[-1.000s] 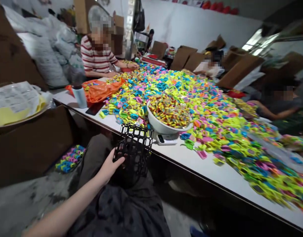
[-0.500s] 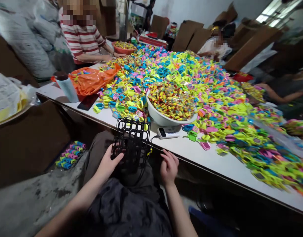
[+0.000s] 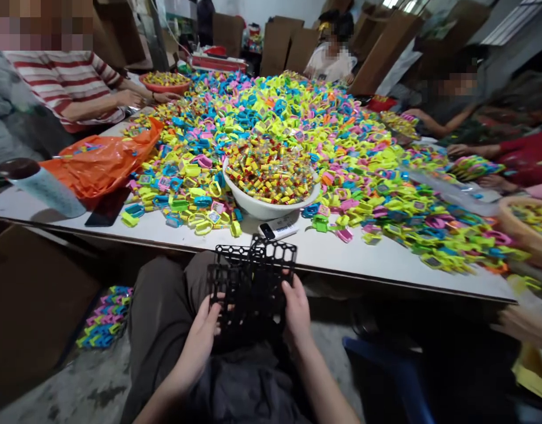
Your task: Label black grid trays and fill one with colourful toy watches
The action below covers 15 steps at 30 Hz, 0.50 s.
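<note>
A black plastic grid basket rests on my lap just under the table's front edge. My left hand grips its left side with the fingers hooked into the mesh. My right hand holds its right side. Straight ahead on the white table stands a white bowl heaped with small red and yellow pieces. A huge pile of neon yellow, blue and pink plastic pieces spreads behind and around the bowl.
A small white device lies before the bowl. At left are an orange bag, a black phone and a bottle. Other people sit around the table. Coloured pieces lie in a box on the floor.
My right hand has closed on the basket's right side; it hovered beside it before. The basket has shifted right and tilted flatter on my lap. My view has swung to face the table.
</note>
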Motion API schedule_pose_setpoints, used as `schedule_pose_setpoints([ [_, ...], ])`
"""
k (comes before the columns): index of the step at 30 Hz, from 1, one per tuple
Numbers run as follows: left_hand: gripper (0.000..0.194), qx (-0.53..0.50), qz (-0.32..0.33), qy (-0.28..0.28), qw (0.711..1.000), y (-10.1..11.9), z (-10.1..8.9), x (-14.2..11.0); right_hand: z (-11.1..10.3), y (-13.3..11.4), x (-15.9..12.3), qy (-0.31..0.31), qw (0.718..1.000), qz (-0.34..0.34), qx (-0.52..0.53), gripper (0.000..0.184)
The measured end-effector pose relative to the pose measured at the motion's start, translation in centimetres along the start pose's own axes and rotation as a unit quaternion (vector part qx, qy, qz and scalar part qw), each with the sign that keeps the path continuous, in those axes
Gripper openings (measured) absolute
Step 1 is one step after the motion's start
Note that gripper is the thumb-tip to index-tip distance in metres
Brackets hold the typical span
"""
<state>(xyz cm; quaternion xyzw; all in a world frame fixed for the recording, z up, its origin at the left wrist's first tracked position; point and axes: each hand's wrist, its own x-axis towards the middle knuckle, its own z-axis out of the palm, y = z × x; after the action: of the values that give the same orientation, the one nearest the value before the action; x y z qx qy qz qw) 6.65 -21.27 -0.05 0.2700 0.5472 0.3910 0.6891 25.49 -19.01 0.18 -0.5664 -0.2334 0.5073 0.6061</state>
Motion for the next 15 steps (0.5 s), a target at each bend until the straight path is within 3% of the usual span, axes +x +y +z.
schedule_pose_setpoints([
  [5, 0.066, -0.056, -0.02, 0.017, 0.998, 0.9, 0.8, 0.4, -3.0, -2.5, 2.9, 0.138, 0.989, -0.048, 0.024, 0.057],
  [10, 0.071, -0.065, -0.036, 0.053, 0.996, 2.0, -0.9, 0.3, -8.0, -3.0, 7.7, 0.268, 0.961, -0.063, 0.01, 0.059],
  [15, 0.071, -0.062, -0.015, 0.088, 0.994, 2.7, -2.4, 0.1, -9.9, -2.1, 11.3, 0.293, 0.956, -0.011, -0.033, 0.051],
])
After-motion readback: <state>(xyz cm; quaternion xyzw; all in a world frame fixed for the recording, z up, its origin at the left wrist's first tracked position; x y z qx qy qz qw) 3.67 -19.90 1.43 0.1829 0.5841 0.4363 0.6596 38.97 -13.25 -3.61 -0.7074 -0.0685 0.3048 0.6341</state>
